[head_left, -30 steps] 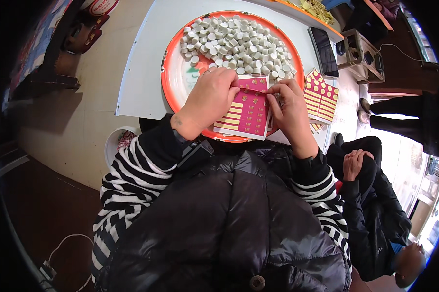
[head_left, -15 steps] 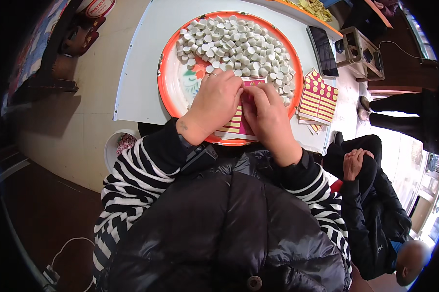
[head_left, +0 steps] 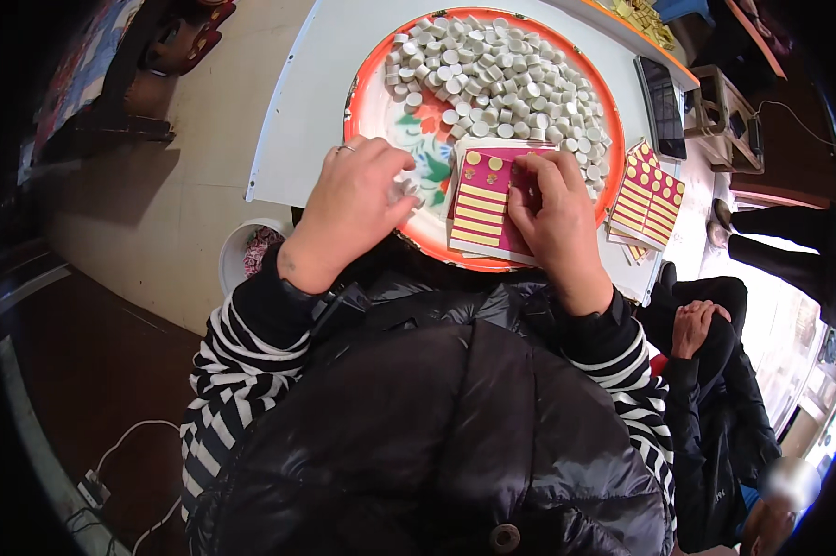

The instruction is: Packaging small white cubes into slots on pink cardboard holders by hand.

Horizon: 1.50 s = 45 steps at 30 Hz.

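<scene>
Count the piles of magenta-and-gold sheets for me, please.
2. The first pile sits on the round tray, partly covered by the right hand; the second pile lies on the table, right of it. Others may be hidden.

Up on the wearer's head, one wide view faces down, fairly near the left hand (head_left: 353, 199) and right hand (head_left: 559, 213); tray (head_left: 372, 102) beyond them, jacket (head_left: 427, 417) behind.

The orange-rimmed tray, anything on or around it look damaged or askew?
Yes: the round orange-rimmed tray has dark chipped spots along its rim, suggesting wear. To its right, the maroon-and-yellow paper sheets lie skewed, not squared up.
</scene>
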{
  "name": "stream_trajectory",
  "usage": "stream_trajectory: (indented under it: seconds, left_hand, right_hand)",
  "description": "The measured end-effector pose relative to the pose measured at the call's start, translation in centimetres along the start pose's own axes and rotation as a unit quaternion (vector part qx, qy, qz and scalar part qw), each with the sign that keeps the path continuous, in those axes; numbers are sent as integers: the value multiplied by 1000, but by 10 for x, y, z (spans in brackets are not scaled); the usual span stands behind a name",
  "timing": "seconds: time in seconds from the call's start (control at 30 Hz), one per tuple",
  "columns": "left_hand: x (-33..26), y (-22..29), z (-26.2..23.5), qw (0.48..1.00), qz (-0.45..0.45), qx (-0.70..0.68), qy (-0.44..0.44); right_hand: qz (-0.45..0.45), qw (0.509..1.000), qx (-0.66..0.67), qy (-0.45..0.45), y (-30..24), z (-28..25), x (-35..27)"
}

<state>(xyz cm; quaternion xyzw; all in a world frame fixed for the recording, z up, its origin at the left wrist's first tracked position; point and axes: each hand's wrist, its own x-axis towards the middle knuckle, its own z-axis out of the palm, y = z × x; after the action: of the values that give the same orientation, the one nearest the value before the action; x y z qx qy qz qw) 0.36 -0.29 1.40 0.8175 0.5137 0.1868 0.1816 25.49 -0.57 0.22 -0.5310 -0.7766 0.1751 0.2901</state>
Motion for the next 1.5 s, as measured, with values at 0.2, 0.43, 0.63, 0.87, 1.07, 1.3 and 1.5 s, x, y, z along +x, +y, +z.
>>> stream_trajectory:
  seconds: [0.2, 0.43, 0.63, 0.87, 1.07, 1.3, 1.5]
  left_hand:
    - [14, 22, 18, 998, 2, -59, 36]
    - [28, 33, 31, 996, -31, -56, 55]
    - [29, 31, 35, 988, -57, -136, 54]
    - [23, 25, 31, 944, -119, -308, 3]
    - [13, 31, 30, 774, -117, -622, 27]
    - [18, 24, -4, 708, -148, -685, -85]
    - [36, 47, 2, 754, -224, -597, -157]
  right_hand:
    - [0, 1000, -4, 2, -4, 1, 2]
    - [-21, 999, -24, 4, -6, 1, 4]
    - [-10, 1000, -13, 8, -4, -8, 0]
    - [28, 995, -73, 66, 11, -29, -29]
    - [191, 959, 209, 37, 9, -27, -36]
    - [209, 874, 438, -17, 10, -44, -24]
    - [245, 906, 313, -142, -9, -59, -13]
